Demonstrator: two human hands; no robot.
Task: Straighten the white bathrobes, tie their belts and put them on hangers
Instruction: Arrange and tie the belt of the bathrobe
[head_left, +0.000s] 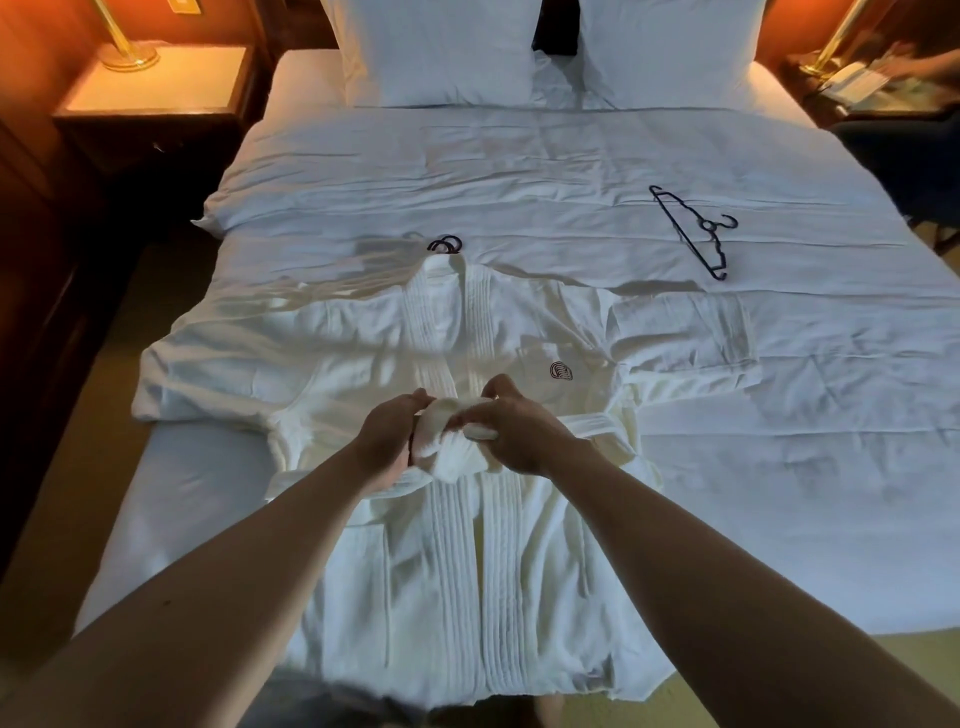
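A dim bedroom, warm lamp glow at both sides, and a wide bed (727, 493) with white covers filling the view, two pillows (441, 47) standing at its head. Spread face-up across the near half lies the white bathrobe (467, 571), sleeves out to either side, a small dark emblem (561, 370) on its chest. Both hands are at the waist: the left hand (387, 444) has its grip wrapped round a bunched loop of the belt (449, 447), and the right hand (511, 434) pinches the same belt from the other side (the knot itself is hidden behind the fingers). A dark hanger hook (445, 244) peeks out above the collar. Well apart, on the far right of the covers, lies a loose black hanger (693, 231). A brass lamp (127, 52) sits on the left nightstand (156, 88).
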